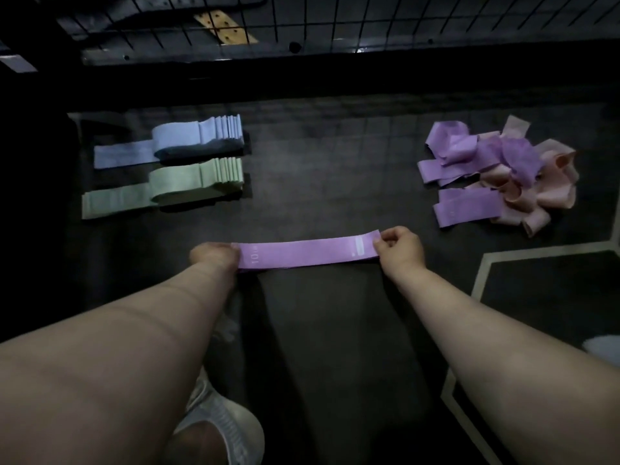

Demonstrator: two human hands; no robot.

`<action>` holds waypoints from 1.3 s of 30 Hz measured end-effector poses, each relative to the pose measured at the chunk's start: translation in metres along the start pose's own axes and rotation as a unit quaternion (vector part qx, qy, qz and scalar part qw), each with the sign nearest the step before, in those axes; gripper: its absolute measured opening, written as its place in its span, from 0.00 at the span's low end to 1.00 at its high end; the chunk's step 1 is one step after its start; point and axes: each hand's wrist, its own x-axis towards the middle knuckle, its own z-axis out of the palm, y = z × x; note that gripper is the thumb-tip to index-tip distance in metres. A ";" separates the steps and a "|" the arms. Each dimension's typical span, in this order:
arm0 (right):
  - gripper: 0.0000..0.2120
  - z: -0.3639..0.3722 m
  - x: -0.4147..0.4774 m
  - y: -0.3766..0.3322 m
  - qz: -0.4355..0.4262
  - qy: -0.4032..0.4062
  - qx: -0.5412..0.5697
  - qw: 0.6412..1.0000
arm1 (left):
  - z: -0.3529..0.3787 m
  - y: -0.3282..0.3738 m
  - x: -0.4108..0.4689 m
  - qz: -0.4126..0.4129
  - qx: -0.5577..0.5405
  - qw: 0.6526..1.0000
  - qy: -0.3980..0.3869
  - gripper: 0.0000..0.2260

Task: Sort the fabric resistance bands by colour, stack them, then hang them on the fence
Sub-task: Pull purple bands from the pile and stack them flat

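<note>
Seen from above in dim light, a person holds one purple band (pixel 307 251) stretched flat and level just over a dark floor (pixel 318 156). The left hand (pixel 214 256) grips the band's left end with its fingers curled over the fabric, and the right hand (pixel 401 248) pinches its right end between thumb and fingers. Beyond the band and to its left lie two neat stacks: a green stack (pixel 188 181) nearer to it, and a blue stack (pixel 188 137) just behind that. Beyond the band and to its right sits a loose, tangled pile of purple and pink bands (pixel 503 172). Farther past the band runs a black wire fence (pixel 369 18). Below the band, toward the viewer, a pale shoe (pixel 221 427) shows.
</note>
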 end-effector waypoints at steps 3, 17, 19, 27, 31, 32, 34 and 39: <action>0.07 0.000 0.004 -0.001 -0.016 -0.007 -0.033 0.999 | 0.007 -0.002 -0.003 0.001 -0.017 1.000 0.020 0.11; 0.26 -0.011 0.008 -0.003 -0.263 -0.115 -0.428 0.857 | 0.008 -0.011 -0.013 0.084 0.103 0.985 0.114 0.08; 0.22 -0.012 0.008 -0.003 -0.275 -0.110 -0.428 0.854 | 0.007 -0.010 -0.013 0.081 0.099 0.984 0.120 0.09; 0.24 -0.015 0.008 0.000 -0.280 -0.131 -0.410 0.858 | 0.009 -0.012 -0.014 0.091 0.167 0.974 0.120 0.08; 0.23 -0.017 0.005 0.002 -0.277 -0.147 -0.380 0.870 | 0.011 -0.010 -0.009 0.086 0.180 0.972 0.124 0.11; 0.23 -0.018 0.003 0.003 -0.272 -0.153 -0.364 0.877 | 0.011 -0.007 -0.012 0.079 0.188 0.971 0.127 0.12; 0.23 -0.025 0.003 0.008 -0.263 -0.143 -0.326 0.897 | 0.016 0.001 -0.023 0.073 0.230 0.960 0.139 0.14; 0.19 -0.056 0.018 0.026 -0.133 0.001 -0.290 0.948 | 0.067 0.033 -0.071 0.216 0.286 0.927 0.109 0.18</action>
